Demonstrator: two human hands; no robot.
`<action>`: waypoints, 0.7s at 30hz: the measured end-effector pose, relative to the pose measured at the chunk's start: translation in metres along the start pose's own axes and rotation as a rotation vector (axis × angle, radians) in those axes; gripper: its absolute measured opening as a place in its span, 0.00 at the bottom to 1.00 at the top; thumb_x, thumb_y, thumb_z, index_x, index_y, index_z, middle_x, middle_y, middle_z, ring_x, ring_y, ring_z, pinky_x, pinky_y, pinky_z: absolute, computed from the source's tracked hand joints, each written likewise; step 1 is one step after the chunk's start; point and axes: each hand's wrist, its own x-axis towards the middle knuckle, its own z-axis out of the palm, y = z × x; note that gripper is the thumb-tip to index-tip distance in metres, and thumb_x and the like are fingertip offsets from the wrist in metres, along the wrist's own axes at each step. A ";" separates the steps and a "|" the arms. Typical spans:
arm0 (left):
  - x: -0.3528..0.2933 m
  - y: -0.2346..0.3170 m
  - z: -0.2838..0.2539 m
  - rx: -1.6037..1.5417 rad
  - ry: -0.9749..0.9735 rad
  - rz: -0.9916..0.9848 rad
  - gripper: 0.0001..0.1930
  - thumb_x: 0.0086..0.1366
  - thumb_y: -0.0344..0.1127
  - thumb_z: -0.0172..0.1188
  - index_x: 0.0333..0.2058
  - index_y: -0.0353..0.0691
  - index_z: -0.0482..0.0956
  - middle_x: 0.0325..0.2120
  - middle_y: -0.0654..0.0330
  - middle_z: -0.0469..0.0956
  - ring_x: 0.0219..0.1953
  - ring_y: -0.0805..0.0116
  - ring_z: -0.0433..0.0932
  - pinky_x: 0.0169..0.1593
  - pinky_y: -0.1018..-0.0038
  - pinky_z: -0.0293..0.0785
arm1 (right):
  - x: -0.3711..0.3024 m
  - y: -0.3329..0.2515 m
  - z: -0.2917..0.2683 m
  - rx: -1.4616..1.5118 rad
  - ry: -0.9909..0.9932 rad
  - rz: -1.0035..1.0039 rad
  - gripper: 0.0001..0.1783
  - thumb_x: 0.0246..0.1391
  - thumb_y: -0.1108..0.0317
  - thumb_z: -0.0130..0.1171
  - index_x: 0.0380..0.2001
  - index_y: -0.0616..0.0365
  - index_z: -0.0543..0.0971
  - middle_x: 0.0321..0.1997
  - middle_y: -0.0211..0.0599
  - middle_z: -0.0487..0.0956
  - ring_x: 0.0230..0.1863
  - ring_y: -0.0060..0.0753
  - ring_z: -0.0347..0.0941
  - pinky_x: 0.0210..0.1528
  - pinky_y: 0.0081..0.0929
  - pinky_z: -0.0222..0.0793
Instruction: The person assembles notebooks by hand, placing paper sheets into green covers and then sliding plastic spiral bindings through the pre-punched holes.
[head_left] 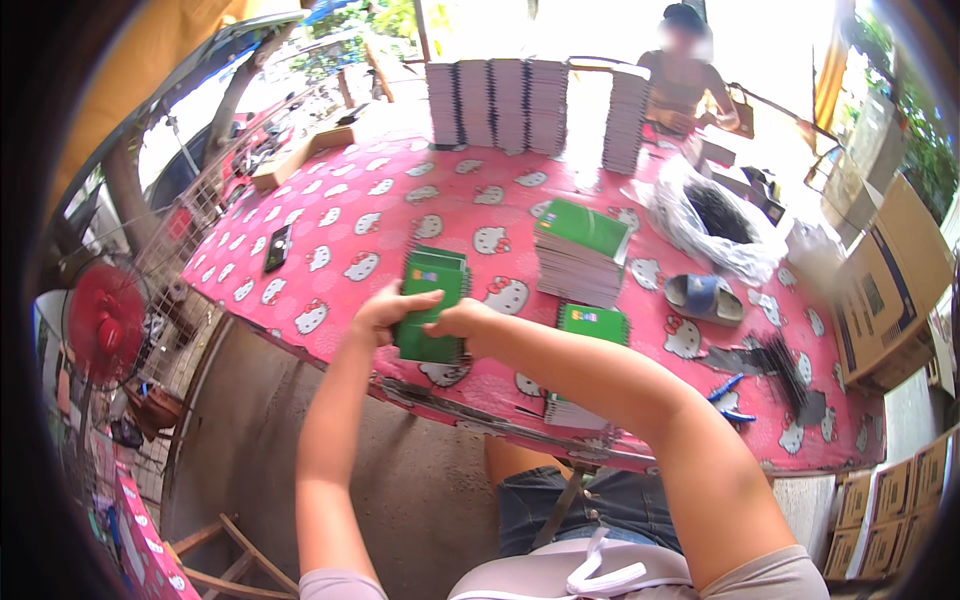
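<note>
Near the table's front edge, my left hand grips the left side of a green spiral notebook, its thumb across the cover. My right hand closes on the same notebook's right side, by the coil edge. Another green cover shows just behind it, so it seems to lie on a small pile; how many are under it is hidden. Right of my hands stands a stack of green notebooks. A nearer green notebook pile is partly covered by my right forearm.
Tall notebook stacks line the far edge, with a seated person behind. On the right are a plastic bag of black coils, a blue slipper, loose black coils, blue-handled pliers and cartons. A phone lies left.
</note>
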 end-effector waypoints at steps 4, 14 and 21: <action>-0.039 0.037 0.004 -0.016 0.045 0.191 0.23 0.57 0.32 0.66 0.52 0.38 0.72 0.42 0.58 0.78 0.40 0.67 0.79 0.40 0.71 0.77 | -0.068 -0.035 0.018 -0.156 0.216 -0.185 0.48 0.39 0.62 0.75 0.54 0.76 0.56 0.50 0.54 0.71 0.46 0.41 0.77 0.42 0.37 0.80; -0.170 0.027 0.235 -0.242 -0.064 0.469 0.15 0.51 0.35 0.68 0.39 0.46 0.78 0.44 0.52 0.76 0.51 0.50 0.70 0.57 0.44 0.61 | -0.310 0.040 -0.113 -0.244 0.342 -1.116 0.65 0.34 0.53 0.78 0.65 0.63 0.44 0.61 0.62 0.61 0.62 0.55 0.62 0.64 0.44 0.57; -0.070 -0.052 0.435 -0.157 -0.889 0.568 0.36 0.49 0.26 0.73 0.56 0.35 0.65 0.43 0.60 0.76 0.46 0.71 0.75 0.50 0.72 0.71 | -0.395 0.212 -0.193 0.017 1.058 -0.866 0.53 0.45 0.71 0.72 0.65 0.64 0.46 0.59 0.48 0.64 0.59 0.40 0.66 0.60 0.37 0.65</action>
